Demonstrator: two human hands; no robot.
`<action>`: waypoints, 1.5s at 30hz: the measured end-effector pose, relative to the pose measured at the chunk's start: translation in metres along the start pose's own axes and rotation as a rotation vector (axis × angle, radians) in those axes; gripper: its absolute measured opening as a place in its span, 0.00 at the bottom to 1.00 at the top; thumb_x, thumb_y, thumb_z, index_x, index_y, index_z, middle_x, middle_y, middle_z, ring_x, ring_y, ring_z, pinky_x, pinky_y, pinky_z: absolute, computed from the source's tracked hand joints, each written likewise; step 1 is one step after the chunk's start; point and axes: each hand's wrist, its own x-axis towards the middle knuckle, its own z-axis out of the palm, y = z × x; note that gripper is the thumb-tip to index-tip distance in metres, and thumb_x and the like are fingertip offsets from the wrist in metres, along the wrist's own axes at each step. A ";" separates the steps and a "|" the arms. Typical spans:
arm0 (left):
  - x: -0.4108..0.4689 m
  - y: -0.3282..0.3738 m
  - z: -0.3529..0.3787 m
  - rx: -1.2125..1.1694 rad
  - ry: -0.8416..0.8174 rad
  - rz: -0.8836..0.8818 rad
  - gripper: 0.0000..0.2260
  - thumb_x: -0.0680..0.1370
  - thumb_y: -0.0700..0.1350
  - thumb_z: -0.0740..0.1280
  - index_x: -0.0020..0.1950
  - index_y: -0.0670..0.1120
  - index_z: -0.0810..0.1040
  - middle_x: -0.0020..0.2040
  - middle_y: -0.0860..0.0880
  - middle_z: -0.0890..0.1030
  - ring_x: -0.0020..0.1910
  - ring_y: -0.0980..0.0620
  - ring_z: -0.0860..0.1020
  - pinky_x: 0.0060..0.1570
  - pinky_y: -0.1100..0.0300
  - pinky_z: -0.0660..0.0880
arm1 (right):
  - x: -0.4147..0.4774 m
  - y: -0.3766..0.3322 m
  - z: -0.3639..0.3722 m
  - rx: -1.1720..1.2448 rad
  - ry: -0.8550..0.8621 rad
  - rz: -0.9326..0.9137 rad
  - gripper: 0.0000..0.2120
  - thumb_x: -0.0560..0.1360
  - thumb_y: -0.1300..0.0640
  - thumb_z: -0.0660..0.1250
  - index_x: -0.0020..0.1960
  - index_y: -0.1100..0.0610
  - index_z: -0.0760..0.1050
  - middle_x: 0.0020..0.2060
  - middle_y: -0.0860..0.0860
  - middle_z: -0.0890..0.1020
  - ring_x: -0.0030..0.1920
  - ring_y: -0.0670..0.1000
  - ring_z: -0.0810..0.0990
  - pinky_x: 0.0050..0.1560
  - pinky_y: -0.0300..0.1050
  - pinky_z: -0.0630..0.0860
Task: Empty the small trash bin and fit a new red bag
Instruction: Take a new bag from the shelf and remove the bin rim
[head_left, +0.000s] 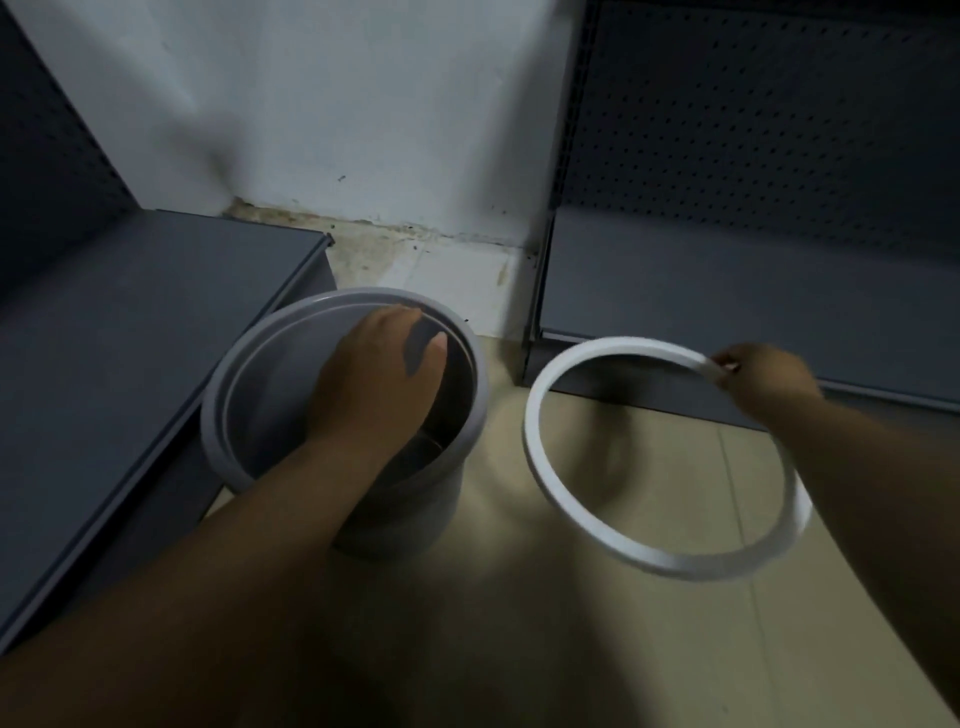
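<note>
A small round grey trash bin (249, 384) stands on the floor by the wall, between two dark shelf units. My left hand (379, 379) reaches over its open top with the fingers down inside near the far rim; I cannot tell whether they hold anything. My right hand (763, 379) pinches a white plastic ring (540, 452) by its far edge and holds it in the air to the right of the bin, off the bin's rim. No red bag is in view.
A low dark grey shelf (130, 338) lies close to the bin's left. Another dark shelf base with a pegboard back (727, 291) stands on the right. A stained white wall (363, 130) is behind. Beige tiled floor (545, 623) spreads in front.
</note>
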 end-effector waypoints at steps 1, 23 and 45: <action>0.000 -0.003 0.001 0.011 -0.005 0.001 0.18 0.78 0.51 0.57 0.66 0.46 0.69 0.68 0.47 0.71 0.66 0.49 0.68 0.63 0.58 0.62 | 0.000 0.001 0.009 -0.005 -0.010 -0.001 0.13 0.77 0.60 0.64 0.60 0.58 0.79 0.54 0.63 0.82 0.55 0.63 0.79 0.53 0.50 0.75; -0.008 -0.034 -0.002 0.118 -0.044 -0.092 0.21 0.77 0.54 0.57 0.69 0.47 0.66 0.70 0.47 0.68 0.69 0.49 0.66 0.68 0.51 0.61 | -0.016 -0.026 0.116 -0.208 -0.210 0.026 0.18 0.78 0.64 0.57 0.66 0.61 0.71 0.61 0.61 0.77 0.61 0.60 0.76 0.60 0.51 0.74; 0.035 0.066 -0.168 0.161 -0.115 -0.054 0.21 0.78 0.54 0.57 0.69 0.48 0.67 0.71 0.48 0.68 0.69 0.46 0.66 0.67 0.50 0.64 | -0.075 -0.199 -0.143 -0.088 0.043 -0.316 0.20 0.79 0.48 0.59 0.68 0.55 0.70 0.64 0.57 0.75 0.65 0.60 0.69 0.59 0.52 0.71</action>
